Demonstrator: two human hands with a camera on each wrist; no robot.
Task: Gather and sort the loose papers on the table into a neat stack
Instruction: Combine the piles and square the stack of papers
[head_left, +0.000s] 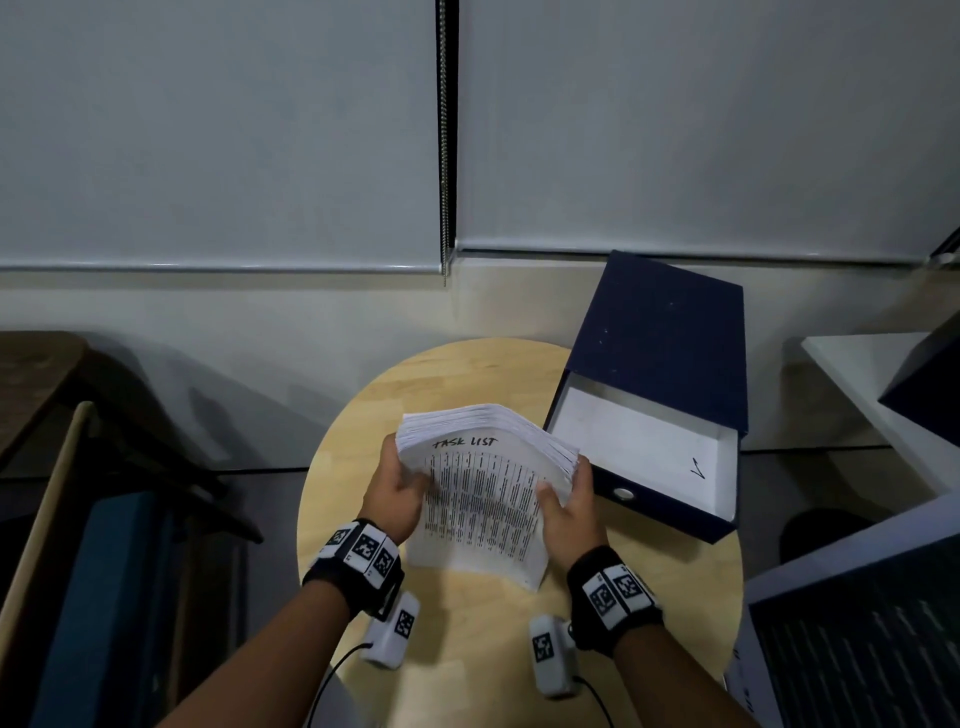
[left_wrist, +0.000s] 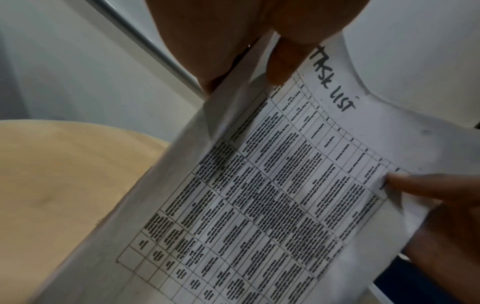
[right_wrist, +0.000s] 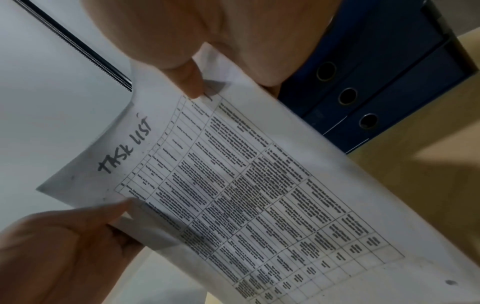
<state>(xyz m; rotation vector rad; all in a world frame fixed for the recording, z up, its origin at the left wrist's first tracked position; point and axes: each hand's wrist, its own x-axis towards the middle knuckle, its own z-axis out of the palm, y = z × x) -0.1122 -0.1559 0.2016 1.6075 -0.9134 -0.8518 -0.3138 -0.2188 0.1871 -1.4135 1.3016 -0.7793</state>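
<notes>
Stack of papers (head_left: 483, 499) held above round wooden table (head_left: 467, 644), top sheet handwritten "TASK LIST" over a printed grid; left hand (head_left: 397, 491) and right hand (head_left: 569, 512) gripping its sides, thumbs on top; open navy box file (head_left: 660, 374) just beside

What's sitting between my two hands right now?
The paper stack headed "TASK LIST": left hand grips one side edge, right hand the other. The head view shows it best.

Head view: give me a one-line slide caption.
Both hands, left and right, hold a paper stack headed "TASK LIST" over a round wooden table beside an open box file.
</notes>
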